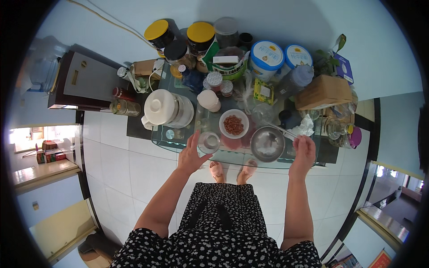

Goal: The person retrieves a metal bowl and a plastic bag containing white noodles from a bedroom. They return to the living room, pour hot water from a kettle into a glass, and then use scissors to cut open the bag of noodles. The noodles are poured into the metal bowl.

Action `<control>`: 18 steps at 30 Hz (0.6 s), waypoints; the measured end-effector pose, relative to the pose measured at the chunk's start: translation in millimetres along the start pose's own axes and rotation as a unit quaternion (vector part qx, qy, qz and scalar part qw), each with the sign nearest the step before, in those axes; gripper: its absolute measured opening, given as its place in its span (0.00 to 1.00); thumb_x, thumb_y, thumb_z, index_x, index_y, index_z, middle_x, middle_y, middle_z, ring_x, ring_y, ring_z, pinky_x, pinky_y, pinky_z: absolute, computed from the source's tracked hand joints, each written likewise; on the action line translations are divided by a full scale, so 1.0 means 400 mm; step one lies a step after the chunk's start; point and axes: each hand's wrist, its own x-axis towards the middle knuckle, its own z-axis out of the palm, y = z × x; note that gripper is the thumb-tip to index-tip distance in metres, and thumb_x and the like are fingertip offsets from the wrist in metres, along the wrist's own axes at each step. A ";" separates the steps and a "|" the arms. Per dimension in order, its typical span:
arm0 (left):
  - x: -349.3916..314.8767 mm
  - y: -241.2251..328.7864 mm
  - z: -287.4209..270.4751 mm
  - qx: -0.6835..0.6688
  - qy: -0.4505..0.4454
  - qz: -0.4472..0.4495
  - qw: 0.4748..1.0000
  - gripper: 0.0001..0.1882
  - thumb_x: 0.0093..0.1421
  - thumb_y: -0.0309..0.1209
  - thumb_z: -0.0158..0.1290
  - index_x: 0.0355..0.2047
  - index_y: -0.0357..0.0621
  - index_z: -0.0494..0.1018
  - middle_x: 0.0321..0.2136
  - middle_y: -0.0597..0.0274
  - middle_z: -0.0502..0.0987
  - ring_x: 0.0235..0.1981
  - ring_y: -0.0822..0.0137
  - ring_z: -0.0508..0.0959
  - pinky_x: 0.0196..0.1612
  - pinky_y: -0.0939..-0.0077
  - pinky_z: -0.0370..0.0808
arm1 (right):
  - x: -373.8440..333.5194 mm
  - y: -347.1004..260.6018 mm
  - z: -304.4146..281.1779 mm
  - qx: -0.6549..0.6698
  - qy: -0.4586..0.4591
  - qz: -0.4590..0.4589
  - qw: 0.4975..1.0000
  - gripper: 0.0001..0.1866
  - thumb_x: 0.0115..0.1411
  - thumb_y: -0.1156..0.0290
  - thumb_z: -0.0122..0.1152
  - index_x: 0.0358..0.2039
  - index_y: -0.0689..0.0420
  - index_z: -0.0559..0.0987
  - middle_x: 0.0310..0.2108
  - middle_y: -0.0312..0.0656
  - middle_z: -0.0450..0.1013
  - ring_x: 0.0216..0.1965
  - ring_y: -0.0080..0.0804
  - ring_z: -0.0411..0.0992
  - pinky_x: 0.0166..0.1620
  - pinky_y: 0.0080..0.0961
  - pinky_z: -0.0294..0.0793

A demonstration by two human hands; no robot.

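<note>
My left hand (191,155) is beside a clear glass cup (208,142) near the table's front edge, its fingers stretched apart along the cup's left side. Whether it touches the glass I cannot tell. My right hand (304,151) is closed on the end of a thin spoon-like utensil (282,130), which slants up and left above a steel bowl (256,147). Something white lies in that bowl. A white bowl of reddish-brown nuts or beans (233,125) stands between the hands. White crumpled paper or plastic (305,126) is just beyond my right hand.
The glass table (176,141) also bears a white-lidded pitcher (166,108), a pale bottle (208,100), small jars, and a cardboard box (324,92) at right. Blue-lidded tubs (267,56) and yellow-lidded jars (201,32) line the back wall. A dark cabinet (85,76) stands left.
</note>
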 end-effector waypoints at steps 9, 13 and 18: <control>-0.034 -0.044 0.065 -0.164 0.184 -0.043 0.968 0.41 0.53 0.38 0.60 0.63 0.46 0.51 0.51 0.56 0.65 0.22 0.69 0.71 0.29 0.73 0.72 | 0.114 0.150 0.123 -0.266 -0.148 -0.071 0.950 0.10 0.58 0.72 0.60 0.39 0.61 0.77 0.33 0.37 0.74 0.33 0.22 0.72 0.39 0.17 0.72; -0.030 -0.008 0.046 -0.466 0.255 -0.145 0.835 0.25 0.64 0.40 0.49 0.57 0.41 0.60 0.36 0.65 0.68 0.20 0.81 0.64 0.22 0.84 0.65 | 0.119 0.166 0.121 -0.329 -0.178 -0.060 0.925 0.16 0.56 0.71 0.62 0.45 0.61 0.75 0.39 0.40 0.73 0.35 0.25 0.72 0.40 0.21 0.73; -0.064 0.034 0.004 -0.547 0.255 -0.221 0.766 0.21 0.67 0.43 0.42 0.51 0.40 0.67 0.27 0.72 0.66 0.20 0.82 0.65 0.20 0.87 0.62 | 0.064 0.137 0.088 -0.276 -0.171 -0.119 0.938 0.32 0.55 0.69 0.63 0.58 0.61 0.61 0.54 0.47 0.60 0.51 0.34 0.65 0.49 0.30 0.69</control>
